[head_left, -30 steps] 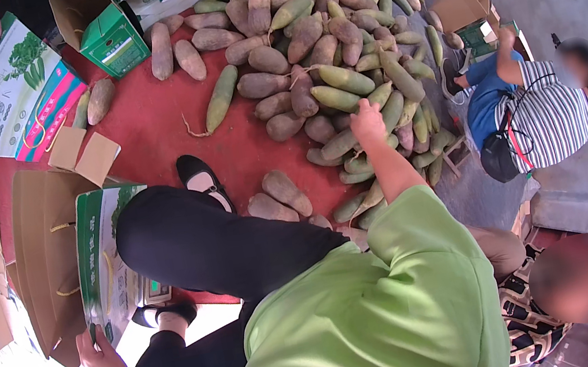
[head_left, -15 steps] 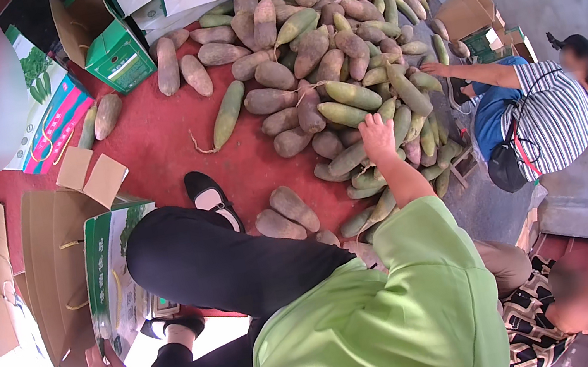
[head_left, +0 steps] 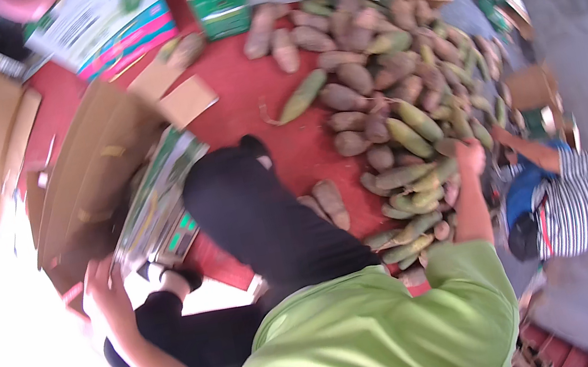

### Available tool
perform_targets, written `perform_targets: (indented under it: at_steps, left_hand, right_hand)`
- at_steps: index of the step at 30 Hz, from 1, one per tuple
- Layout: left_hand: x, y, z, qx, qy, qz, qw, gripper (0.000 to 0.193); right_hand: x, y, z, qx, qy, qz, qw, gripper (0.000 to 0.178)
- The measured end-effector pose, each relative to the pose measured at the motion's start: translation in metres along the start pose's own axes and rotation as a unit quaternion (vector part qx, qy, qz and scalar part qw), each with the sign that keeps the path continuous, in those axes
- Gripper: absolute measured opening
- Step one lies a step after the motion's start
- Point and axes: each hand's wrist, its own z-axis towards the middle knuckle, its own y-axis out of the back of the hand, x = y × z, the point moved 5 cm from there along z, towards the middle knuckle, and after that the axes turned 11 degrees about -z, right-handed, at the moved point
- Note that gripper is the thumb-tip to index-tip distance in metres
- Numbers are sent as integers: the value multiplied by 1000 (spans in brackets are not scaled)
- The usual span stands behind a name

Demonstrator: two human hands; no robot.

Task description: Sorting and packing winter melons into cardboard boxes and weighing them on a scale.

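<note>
Presently, your left hand (head_left: pixel 102 289) is at the near edge of the open carton (head_left: pixel 91 168), fingers bent against its printed panel (head_left: pixel 165 176); whether they grip it cannot be told through the blur. Your right hand (head_left: pixel 470 155) is on the radishes (head_left: pixel 412 137), at the right part of the heap, its fingers bent over a dark one; whether they have closed on it cannot be told either.

Labelling was noted as follows. The panel bears green and white print, smeared by motion. Beyond it, a flat pack (head_left: pixel 100 30) is white, with green leaf artwork, lines of dark print and a pink and blue band. The green box (head_left: pixel 220 6) has pale print on its front. The scale (head_left: pixel 179 237), beside the panel, shows lit green displays.

The radishes, green to dusky mauve, are heaped on the red mat (head_left: pixel 298 163); two lie apart near your knee. A co-worker in a striped shirt (head_left: pixel 577 203) reaches toward the heap's right edge.
</note>
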Motion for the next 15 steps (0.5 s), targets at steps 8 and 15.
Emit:
perform_targets:
  at_steps: [8, 15]
  left_hand:
    - [-12, 8, -2, -28, 2, -8, 1000, 12]
    - [-12, 6, -2, -3, -20, 4, 1000, 22]
  right_hand:
    - [111, 126, -32, 39, 229, 353, 906, 32]
    - [266, 249, -169, 138, 476, 512, 701, 30]
